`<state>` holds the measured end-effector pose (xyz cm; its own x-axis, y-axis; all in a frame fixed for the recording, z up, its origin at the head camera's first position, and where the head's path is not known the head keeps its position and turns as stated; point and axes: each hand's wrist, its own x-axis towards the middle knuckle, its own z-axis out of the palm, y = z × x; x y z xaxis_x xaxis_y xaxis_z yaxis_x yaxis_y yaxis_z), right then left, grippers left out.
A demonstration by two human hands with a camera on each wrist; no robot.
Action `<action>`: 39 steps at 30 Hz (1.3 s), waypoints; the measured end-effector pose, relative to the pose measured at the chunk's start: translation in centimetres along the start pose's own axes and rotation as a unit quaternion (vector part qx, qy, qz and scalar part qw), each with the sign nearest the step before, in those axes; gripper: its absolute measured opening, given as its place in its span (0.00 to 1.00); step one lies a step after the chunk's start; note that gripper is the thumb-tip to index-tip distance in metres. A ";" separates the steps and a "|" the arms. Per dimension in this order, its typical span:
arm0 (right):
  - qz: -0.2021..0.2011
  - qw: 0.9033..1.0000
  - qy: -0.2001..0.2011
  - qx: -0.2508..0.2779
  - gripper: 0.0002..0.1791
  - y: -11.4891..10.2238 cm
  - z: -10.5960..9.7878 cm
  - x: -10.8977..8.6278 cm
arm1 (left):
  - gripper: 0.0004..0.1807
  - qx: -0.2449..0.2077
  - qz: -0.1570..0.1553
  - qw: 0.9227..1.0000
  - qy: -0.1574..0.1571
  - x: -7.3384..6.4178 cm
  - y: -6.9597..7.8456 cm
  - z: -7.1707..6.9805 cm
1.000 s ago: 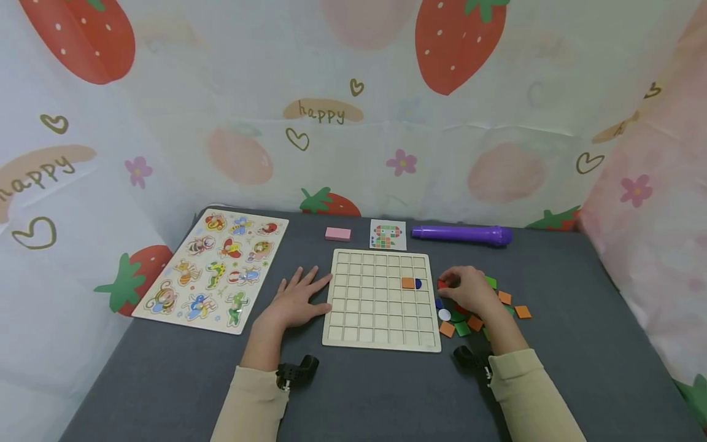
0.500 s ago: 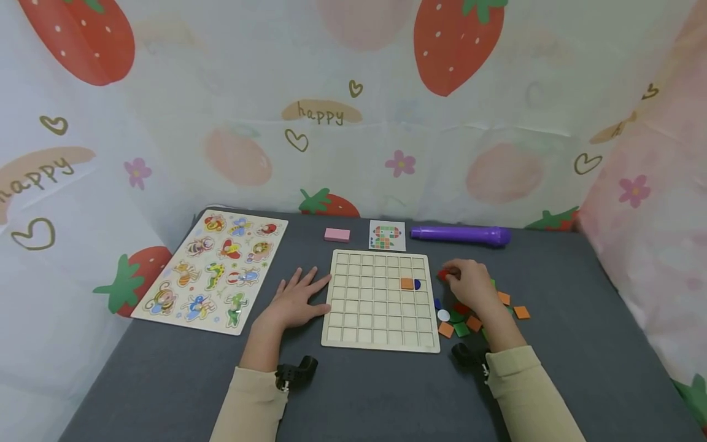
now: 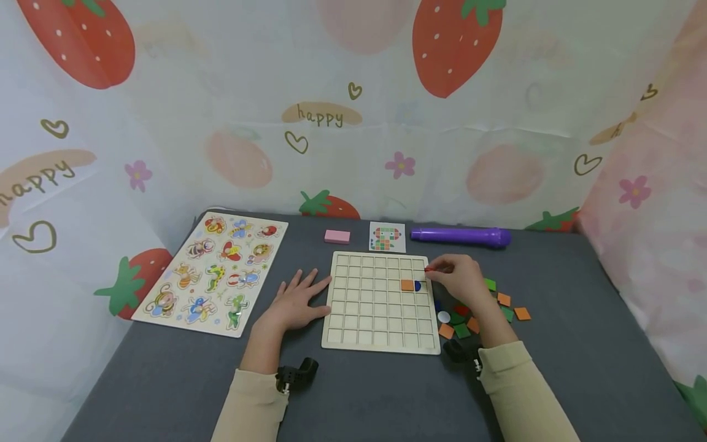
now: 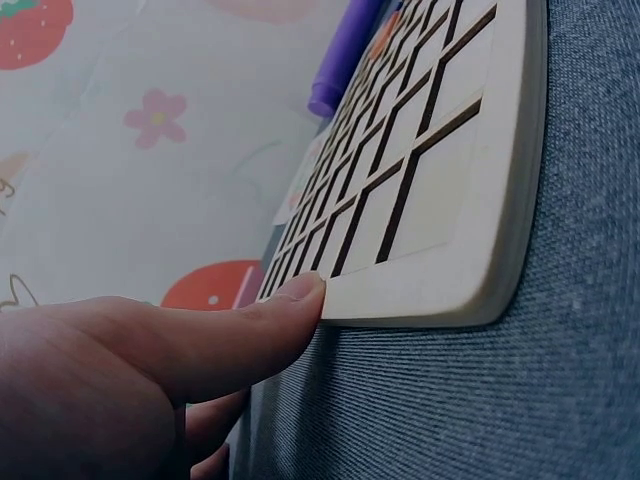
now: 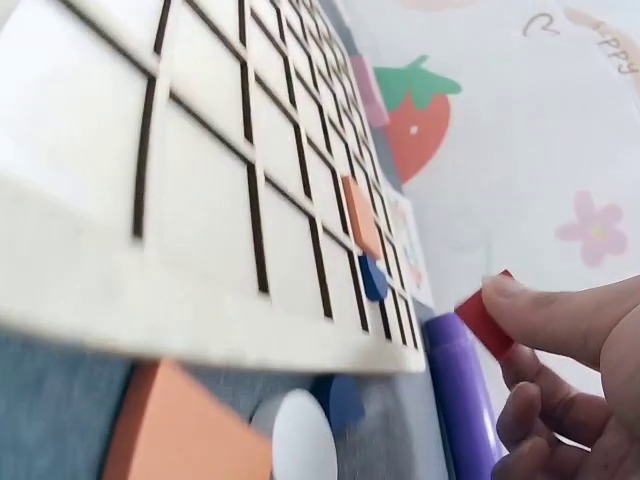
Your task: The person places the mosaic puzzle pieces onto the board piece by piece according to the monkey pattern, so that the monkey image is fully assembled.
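Note:
A pale wooden grid board [image 3: 381,331] lies on the dark table, with an orange square tile [image 3: 407,285] and a blue half-round tile [image 3: 417,286] in neighbouring cells. My right hand [image 3: 461,279] pinches a red tile [image 5: 486,320] between thumb and fingers, over the board's right edge near the upper rows. My left hand [image 3: 295,304] lies spread at the board's left edge. Its thumb [image 4: 290,300] touches the board's rim in the left wrist view.
Several loose orange, green, red, blue and white tiles [image 3: 461,330] lie right of the board, partly under my right forearm. Behind it are a pink block [image 3: 337,236], a pattern card [image 3: 387,237] and a purple microphone-shaped tube [image 3: 461,236]. An insect puzzle board [image 3: 212,270] lies left.
My right hand has lifted the red tile from beside the pile and moved it left to the board's right edge. The left hand has stayed in place.

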<state>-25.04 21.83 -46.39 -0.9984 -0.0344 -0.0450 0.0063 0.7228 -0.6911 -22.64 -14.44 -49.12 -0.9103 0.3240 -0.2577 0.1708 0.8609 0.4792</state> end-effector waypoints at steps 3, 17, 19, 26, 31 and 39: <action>0.002 1.000 -0.012 0.006 0.12 -0.3 0.3 0.5 | 0.40 0.001 0.000 1.000 0.001 0.0 0.0 0.0; 0.003 0.999 -0.049 -0.002 0.13 -1.3 2.7 2.9 | 0.40 -0.001 -0.002 1.000 0.002 -0.3 0.2 0.1; 0.005 0.999 -0.049 -0.001 0.12 -1.3 2.9 3.0 | 0.40 -0.002 -0.002 1.000 0.002 -0.3 0.2 0.1; 0.006 0.999 -0.048 0.010 0.09 -1.2 3.2 3.1 | 0.41 -0.004 -0.002 1.000 0.001 -0.3 0.2 0.1; 0.002 0.999 -0.048 0.007 0.09 -1.3 3.4 3.1 | 0.41 -0.004 -0.002 1.000 0.003 -0.3 0.2 0.0; 0.002 0.998 -0.058 -0.006 0.08 -1.5 3.4 3.0 | 0.40 -0.002 0.001 1.000 0.001 -0.4 0.3 -0.1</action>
<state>-27.83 18.30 -47.99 -0.9851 -0.1106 -0.1320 0.0093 0.7316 -0.6817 -22.29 -14.31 -48.76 -0.9105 0.3256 -0.2549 0.1714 0.8581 0.4840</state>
